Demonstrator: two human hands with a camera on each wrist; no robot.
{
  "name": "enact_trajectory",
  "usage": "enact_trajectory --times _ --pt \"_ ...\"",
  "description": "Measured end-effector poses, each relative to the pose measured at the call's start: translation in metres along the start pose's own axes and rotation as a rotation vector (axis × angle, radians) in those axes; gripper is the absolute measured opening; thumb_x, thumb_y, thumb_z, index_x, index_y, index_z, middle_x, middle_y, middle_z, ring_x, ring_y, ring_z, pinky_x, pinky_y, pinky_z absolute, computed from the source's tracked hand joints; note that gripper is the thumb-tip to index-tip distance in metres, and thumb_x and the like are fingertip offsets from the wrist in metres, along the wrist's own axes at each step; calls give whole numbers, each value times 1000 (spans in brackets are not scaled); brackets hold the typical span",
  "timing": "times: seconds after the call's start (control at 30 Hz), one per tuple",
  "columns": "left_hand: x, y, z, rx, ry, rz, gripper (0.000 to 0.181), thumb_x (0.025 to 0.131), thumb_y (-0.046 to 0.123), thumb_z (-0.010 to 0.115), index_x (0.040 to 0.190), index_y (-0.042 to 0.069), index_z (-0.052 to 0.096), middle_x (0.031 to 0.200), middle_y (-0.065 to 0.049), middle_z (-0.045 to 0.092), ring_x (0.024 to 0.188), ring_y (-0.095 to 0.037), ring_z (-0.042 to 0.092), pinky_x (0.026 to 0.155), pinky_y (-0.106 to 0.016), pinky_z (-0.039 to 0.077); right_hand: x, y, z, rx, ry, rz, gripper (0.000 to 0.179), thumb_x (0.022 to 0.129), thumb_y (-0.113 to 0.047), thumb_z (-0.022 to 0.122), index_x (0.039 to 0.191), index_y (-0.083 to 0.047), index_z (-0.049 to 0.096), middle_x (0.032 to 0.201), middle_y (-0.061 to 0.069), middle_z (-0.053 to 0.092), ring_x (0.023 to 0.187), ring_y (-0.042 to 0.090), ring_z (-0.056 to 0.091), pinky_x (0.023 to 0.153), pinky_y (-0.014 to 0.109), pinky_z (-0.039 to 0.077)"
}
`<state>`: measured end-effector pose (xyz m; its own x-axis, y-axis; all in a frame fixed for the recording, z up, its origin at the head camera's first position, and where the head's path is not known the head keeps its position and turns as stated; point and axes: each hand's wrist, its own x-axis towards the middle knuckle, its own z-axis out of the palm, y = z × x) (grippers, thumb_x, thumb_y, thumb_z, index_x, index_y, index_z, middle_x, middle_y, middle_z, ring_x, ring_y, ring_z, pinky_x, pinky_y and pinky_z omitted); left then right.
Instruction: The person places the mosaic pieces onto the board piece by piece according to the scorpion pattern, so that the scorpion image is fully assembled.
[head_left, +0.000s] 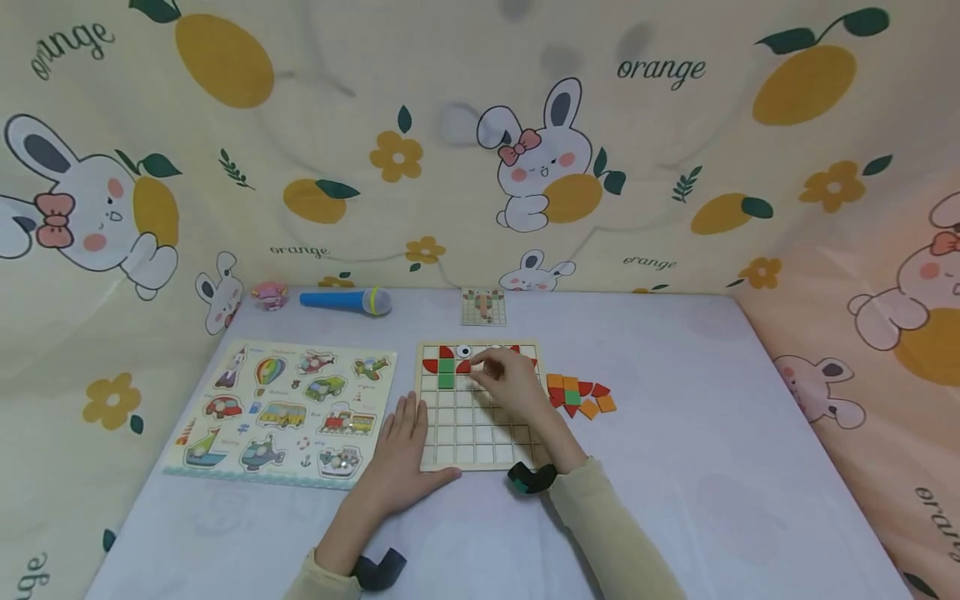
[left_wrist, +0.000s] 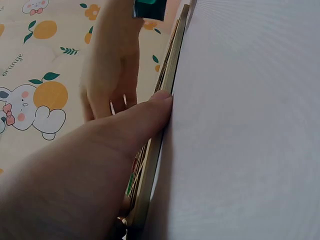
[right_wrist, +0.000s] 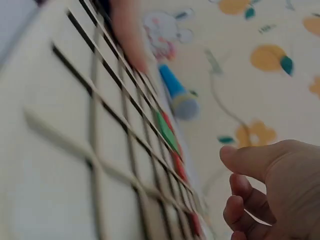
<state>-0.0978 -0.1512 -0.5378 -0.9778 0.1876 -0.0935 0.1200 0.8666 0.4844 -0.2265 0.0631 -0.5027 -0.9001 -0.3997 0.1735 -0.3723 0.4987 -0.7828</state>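
Note:
A wooden grid board (head_left: 457, 425) lies in the middle of the table. Red and green pieces sit in its upper cells, among them a green square (head_left: 446, 381) and a round eye piece (head_left: 463, 352). My right hand (head_left: 513, 383) is over the upper part of the board, fingertips right beside a red piece (head_left: 464, 367). The right wrist view shows a gap between the thumb (right_wrist: 245, 157) and the curled fingers, and no piece there. My left hand (head_left: 401, 458) rests at the board's lower left corner with straight fingers; its thumb (left_wrist: 157, 107) touches the board's near edge.
Several loose red, orange and green pieces (head_left: 572, 397) lie right of the board. A vehicle picture puzzle (head_left: 285, 417) lies to the left. Farther back are a small pattern card (head_left: 483, 307), a blue toy microphone (head_left: 337, 301) and a pink toy (head_left: 270, 295), before a printed cloth.

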Motion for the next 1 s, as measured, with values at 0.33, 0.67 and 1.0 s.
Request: enact_trajectory --times 0.33,0.67,1.0 --pt "0 0 0 -12 4 -3 123 87 71 73 166 -6 19 176 -23 3 165 -39 -3 131 -58 8 -23 47 -73 -93 170 154 18 98 -15 78 113 -5 78 96 8 67 91 24 58 75 32 47" --pt "-1 2 0 -13 13 -4 122 87 69 74 166 -7 20 176 -24 6 164 -39 -2 131 -59 9 -45 97 -104 -168 129 246 27 100 -23 76 120 -6 76 111 15 66 98 28 57 86 38 50" --pt "1 1 2 -4 22 -3 123 86 71 74 165 -7 22 176 -25 7 164 -40 0 131 -60 10 -47 112 -101 -203 65 185 24 97 -28 81 116 -13 81 118 11 70 107 27 55 91 42 48"
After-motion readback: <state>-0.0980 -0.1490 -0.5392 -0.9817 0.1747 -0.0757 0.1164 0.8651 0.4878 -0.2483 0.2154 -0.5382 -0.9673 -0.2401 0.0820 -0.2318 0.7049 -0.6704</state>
